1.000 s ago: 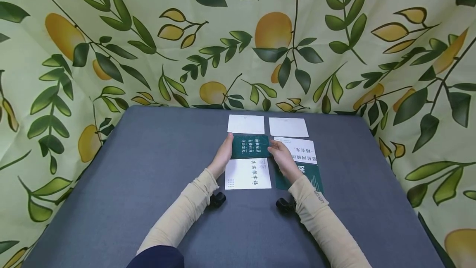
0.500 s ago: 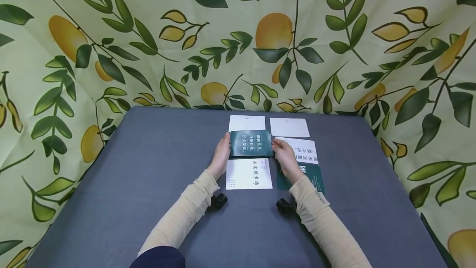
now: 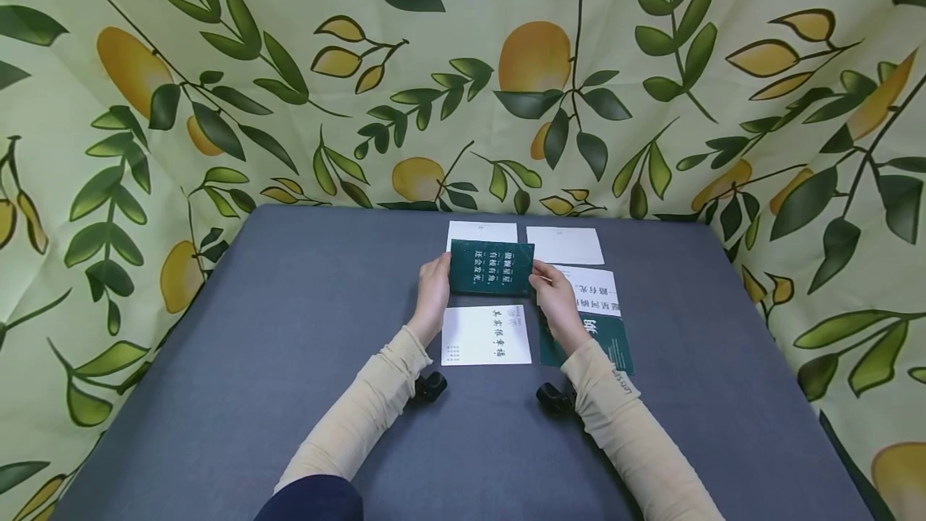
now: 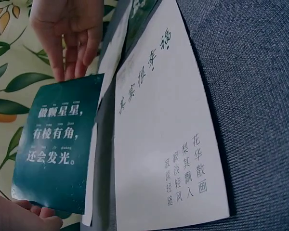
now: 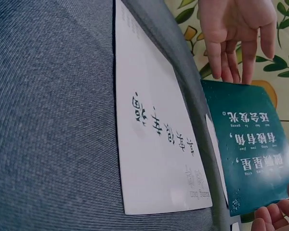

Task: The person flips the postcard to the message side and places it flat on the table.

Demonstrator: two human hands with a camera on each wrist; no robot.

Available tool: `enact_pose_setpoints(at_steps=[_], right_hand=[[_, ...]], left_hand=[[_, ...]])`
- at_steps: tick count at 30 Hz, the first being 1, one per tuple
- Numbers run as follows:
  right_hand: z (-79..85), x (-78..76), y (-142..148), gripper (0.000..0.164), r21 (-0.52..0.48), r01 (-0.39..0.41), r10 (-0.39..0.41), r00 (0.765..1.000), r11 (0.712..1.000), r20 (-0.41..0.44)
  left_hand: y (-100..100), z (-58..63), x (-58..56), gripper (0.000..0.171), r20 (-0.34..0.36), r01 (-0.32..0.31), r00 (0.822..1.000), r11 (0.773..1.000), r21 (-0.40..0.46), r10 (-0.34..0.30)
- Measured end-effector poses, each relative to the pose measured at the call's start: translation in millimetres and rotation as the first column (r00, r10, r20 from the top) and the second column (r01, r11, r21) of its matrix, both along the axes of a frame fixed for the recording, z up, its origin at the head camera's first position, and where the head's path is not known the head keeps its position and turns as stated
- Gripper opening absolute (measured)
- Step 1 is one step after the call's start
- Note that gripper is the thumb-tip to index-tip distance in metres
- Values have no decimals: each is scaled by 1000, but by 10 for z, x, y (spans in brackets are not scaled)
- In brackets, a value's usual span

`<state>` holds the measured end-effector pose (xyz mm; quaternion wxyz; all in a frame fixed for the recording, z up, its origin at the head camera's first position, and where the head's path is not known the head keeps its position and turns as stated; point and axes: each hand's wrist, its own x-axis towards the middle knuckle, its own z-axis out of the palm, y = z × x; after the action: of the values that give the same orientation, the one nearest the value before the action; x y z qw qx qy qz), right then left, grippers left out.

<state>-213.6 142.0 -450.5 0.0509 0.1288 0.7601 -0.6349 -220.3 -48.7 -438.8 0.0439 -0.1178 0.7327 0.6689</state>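
A dark green postcard (image 3: 492, 268) with white lettering is held up in front of me, tilted with its printed face towards me. My left hand (image 3: 432, 292) holds it by the left edge. At the right edge my right hand (image 3: 557, 304) pinches it between thumb and fingers. In the left wrist view, the left fingertips (image 4: 42, 211) show curled at the near edge. Below the held card, a white postcard (image 3: 470, 344) with handwritten-style characters lies flat on the grey cloth.
Two white cards lie at the back, the left one (image 3: 499, 230) partly covered by the green postcard, the right one (image 3: 564, 246) in full view. Right of the hands are a white lettered card (image 3: 599, 288) and another green card (image 3: 615, 340), partly behind my right wrist. A patterned curtain (image 3: 434, 127) stands behind the table.
Both hands have lifted the green postcard from its place among the cards and tilted it up. It now overlaps the back left white card, and bare cloth shows below it.
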Motion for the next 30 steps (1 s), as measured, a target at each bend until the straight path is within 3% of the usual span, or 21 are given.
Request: enact_pose_setpoints(at_steps=[4,10,15,20,22,27,30], right_hand=[[-20,-16,6,47,13,15,-15,1000,1000,-20],[-470,-231,61,68,58,71,-66,994,996,-83],[-733,-358,83,68,75,101,-91,988,992,-121],[-734,-363,72,50,70,123,-112,984,990,-140],[-641,-310,66,45,47,118,-110,984,992,-141],[-616,-313,79,49,68,141,-131,982,988,-138],[-717,-378,95,53,130,148,-130,982,980,-140]], left_hand=[[-11,12,8,50,-42,3,999,1000,-19,-4],[-31,8,29,46,-92,-12,996,1000,1,12],[-19,-24,27,44,-143,-16,990,1000,13,18],[-6,-62,19,37,-183,-31,983,999,14,33],[-14,-81,11,35,-187,-43,981,999,12,45],[-59,-143,-10,34,-183,-43,982,999,-12,40],[-91,-178,-19,33,-193,-46,981,998,-43,37]])
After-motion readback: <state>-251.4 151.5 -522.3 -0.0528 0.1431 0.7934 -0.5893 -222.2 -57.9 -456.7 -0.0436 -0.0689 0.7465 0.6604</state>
